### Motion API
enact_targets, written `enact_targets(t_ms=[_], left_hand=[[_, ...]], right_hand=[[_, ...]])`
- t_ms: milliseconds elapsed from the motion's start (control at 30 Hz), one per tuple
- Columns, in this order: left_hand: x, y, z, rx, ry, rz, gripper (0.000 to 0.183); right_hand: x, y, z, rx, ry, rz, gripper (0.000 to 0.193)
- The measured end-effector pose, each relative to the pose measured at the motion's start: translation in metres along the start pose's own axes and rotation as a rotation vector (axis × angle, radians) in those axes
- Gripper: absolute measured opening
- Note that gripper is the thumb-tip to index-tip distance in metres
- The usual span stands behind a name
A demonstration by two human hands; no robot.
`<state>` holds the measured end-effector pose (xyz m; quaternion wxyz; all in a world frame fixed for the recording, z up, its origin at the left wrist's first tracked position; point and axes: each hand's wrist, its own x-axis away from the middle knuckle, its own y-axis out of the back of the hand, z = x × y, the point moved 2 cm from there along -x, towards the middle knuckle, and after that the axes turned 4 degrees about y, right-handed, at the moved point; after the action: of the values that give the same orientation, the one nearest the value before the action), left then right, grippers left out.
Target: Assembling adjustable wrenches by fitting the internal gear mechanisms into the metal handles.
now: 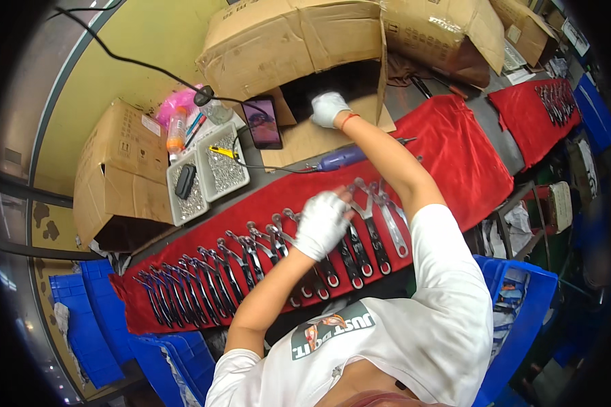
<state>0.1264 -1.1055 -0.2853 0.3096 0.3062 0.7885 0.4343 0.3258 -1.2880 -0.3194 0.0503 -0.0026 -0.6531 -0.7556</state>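
Observation:
My left hand (322, 222), in a white glove with bare fingertips, is over the row of tools; its fingers are smeared by motion, and any grip is hidden. Below it on the red cloth (448, 146) lie several plier-like hand tools (232, 263) with shiny heads and dark handles. To its right lies a bare silver tool (392, 227). At the mouth of an open cardboard box (299, 41) is my right hand (329, 109), also white-gloved. Its fingers look curled in, and what they hold, if anything, does not show. A blue-purple rotary tool (339, 159) lies between my hands.
Left of the box stand a phone (261, 123) and trays of small metal parts (225, 169), with a yellow cutter (223, 152) on one. An orange-capped bottle (176, 130) and another carton (125, 156) are farther left. Blue bins (519, 298) flank me. A black cable (132, 57) hangs overhead.

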Motion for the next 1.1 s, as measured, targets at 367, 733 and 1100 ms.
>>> enact_targets(t_ms=[367, 733, 1100], left_hand=[[-0.025, 0.004, 0.058, 0.065, 0.120, -0.039, 0.030], [0.008, 0.010, 0.045, 0.064, 0.141, -0.039, 0.031], [-0.096, 0.014, 0.077, -0.437, -0.159, -0.069, 0.017]], right_hand=[[-0.097, -0.061, -0.050, 0.381, 0.345, -0.467, 0.019], [-0.061, -0.041, -0.012, 0.398, 0.244, -0.383, 0.026], [-0.011, 0.014, -0.073, -0.393, -0.247, 0.058, 0.041]])
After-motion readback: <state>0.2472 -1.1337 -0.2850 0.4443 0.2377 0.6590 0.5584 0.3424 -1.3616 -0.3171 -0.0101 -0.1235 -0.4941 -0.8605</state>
